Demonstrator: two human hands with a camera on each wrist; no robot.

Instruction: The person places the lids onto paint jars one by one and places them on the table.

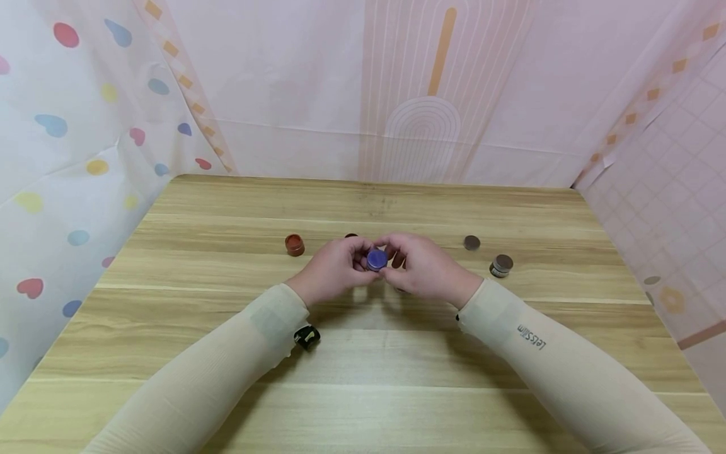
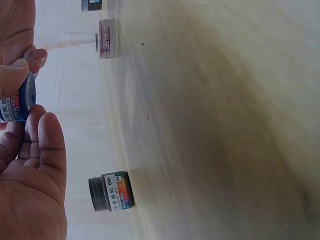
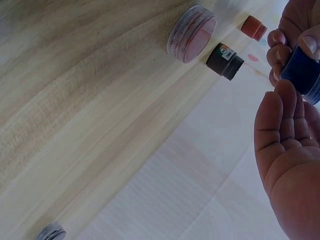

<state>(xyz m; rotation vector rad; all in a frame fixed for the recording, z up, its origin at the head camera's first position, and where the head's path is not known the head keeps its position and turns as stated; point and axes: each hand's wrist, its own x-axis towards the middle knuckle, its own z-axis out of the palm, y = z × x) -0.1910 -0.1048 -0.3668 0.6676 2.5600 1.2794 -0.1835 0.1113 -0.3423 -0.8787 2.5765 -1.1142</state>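
In the head view a small blue paint jar (image 1: 377,260) is held off the table between both hands, its round purple-blue top towards the camera. My left hand (image 1: 334,271) holds it from the left with thumb and fingers. From the right, my right hand (image 1: 422,265) pinches it at thumb and fingertips. The left wrist view shows the labelled side of the blue jar (image 2: 14,106) and its base. A black jar (image 2: 112,192) stands behind the left hand. A round clear lid (image 3: 192,34) with pink tint lies close beneath the hands, mostly hidden in the head view.
An orange-red jar (image 1: 294,244) stands left of the hands on the wooden table (image 1: 363,391). To the right are a dark flat disc (image 1: 472,243) and a dark-topped jar (image 1: 501,265). Patterned sheets (image 1: 283,94) rise behind the table and along both sides.
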